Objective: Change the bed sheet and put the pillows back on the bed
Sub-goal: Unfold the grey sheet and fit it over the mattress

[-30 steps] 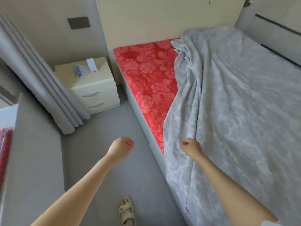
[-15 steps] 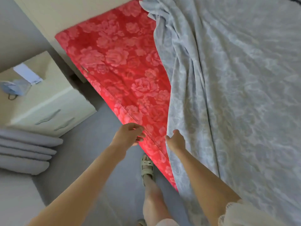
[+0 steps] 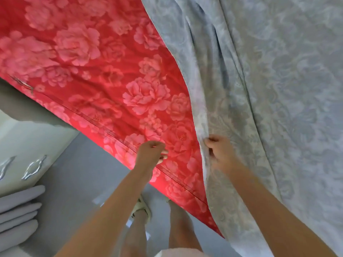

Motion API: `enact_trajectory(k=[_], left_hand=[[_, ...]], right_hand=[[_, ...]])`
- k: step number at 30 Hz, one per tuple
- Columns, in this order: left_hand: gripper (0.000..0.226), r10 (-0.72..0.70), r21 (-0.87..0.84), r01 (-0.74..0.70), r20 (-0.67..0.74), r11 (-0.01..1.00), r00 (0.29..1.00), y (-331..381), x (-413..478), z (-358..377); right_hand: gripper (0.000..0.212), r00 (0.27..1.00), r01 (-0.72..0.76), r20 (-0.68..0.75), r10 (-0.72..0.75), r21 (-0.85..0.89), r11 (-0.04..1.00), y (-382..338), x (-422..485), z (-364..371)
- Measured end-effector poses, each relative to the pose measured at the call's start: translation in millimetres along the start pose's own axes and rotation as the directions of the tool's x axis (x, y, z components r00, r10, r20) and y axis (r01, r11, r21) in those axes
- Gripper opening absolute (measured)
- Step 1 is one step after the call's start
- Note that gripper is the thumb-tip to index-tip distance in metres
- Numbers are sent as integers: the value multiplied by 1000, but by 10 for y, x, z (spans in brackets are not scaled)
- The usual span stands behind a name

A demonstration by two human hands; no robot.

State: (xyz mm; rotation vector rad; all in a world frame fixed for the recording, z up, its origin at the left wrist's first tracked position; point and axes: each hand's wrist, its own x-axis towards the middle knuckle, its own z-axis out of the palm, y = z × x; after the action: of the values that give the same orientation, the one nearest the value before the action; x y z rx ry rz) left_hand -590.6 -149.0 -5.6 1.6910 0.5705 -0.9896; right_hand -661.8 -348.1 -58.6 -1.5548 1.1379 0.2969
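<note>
The sheet (image 3: 269,89) was thin grey cloth, matt, with a leafy pattern slightly paler than its ground, and it hung in soft folds. The red cover (image 3: 83,62) was cloth too, printed with pink roses, faintly creased, with a stitched seam near its edge. The drawers (image 3: 27,138) had a smooth pale finish, possibly laminate, though blur hid any grain. Their handles (image 3: 33,168) shone like polished metal. The curtain (image 3: 18,210) was matt grey cloth. The floor (image 3: 83,173) looked matt grey.
</note>
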Motion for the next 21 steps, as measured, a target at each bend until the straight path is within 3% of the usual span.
enact_trajectory(k=[1, 2, 3, 4, 6, 8, 11, 13, 14, 16, 17, 19, 21], left_hand=[[9, -5, -1, 5, 9, 1000, 1000, 1, 44, 30], [10, -9, 7, 9, 21, 1000, 1000, 4, 72, 55], [9, -14, 23, 13, 37, 1000, 999, 10, 85, 85], [9, -14, 42, 12, 53, 999, 998, 18, 93, 111], [10, 1, 76, -8, 83, 997, 997, 48, 118, 146], [11, 18, 97, -28, 97, 995, 995, 81, 172, 157], [15, 34, 120, -45, 94, 992, 995, 137, 240, 136], [15, 44, 126, -56, 92, 990, 995, 197, 362, 165], [15, 41, 123, -52, 89, 991, 995, 205, 379, 131], [15, 39, 97, -47, 79, 994, 996, 221, 420, 81], [14, 46, 79, -51, 71, 996, 996, 234, 449, 62], [13, 52, 48, -55, 60, 997, 997, 281, 482, 40], [9, 34, -1, -34, 68, 999, 997, 354, 482, 59]], right_hand=[[21, 997, -83, 23, 80, 197, 977, 21, -35, -221], [14, 990, -131, -18, 139, 233, 964, 55, -53, -473], [15, 979, -144, -129, 160, 123, 982, 101, -51, -702], [24, 955, -164, -264, 135, -92, 982, 146, -26, -907], [31, 909, -222, -416, -36, -556, 801, 200, 60, -1103], [39, 876, -158, -383, -292, -801, 578, 67, 124, -984], [58, 792, 75, -122, -599, -953, 292, -117, 349, -557], [65, 821, 47, -56, -568, -985, 166, -304, 612, -354], [57, 854, 2, -64, -516, -992, 125, -368, 696, -277], [31, 881, -38, -79, -467, -995, 96, -448, 836, -260], [27, 882, -40, -97, -462, -990, 133, -479, 892, -291], [24, 863, 51, -102, -495, -957, 286, -488, 908, -328], [16, 805, 265, -74, -589, -843, 468, -539, 756, -323]])
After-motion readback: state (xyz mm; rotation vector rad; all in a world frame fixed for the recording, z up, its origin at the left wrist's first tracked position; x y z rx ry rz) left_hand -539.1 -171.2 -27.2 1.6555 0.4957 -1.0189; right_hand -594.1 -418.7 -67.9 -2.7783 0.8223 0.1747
